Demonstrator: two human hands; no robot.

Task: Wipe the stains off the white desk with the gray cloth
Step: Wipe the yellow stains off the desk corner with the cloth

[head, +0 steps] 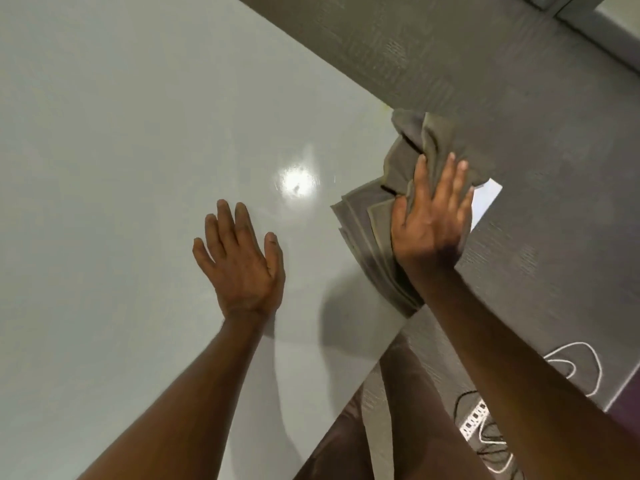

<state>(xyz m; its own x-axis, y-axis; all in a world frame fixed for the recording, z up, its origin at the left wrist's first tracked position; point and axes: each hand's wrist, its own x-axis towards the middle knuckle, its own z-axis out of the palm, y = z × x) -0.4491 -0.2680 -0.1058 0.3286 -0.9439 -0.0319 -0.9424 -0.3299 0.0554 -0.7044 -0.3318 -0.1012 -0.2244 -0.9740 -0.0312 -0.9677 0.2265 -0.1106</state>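
Observation:
The white desk [121, 150] fills the left and middle of the head view, glossy, with a bright light reflection near its right corner. A gray cloth [391, 188], folded and bunched, lies on that right corner and hangs partly over the edge. My right hand [431, 216] presses flat on the cloth with fingers spread. My left hand [240, 258] rests flat on the bare desk, fingers apart, to the left of the cloth and not touching it. A faint yellowish mark [487, 107] shows at the desk's edge above the cloth.
Gray carpet [519, 81] lies beyond the desk's right and far edges. On the floor at the lower right are a white cord [575, 362], a power strip [476, 419] and black cables. My dark-clothed legs show below the desk's near edge.

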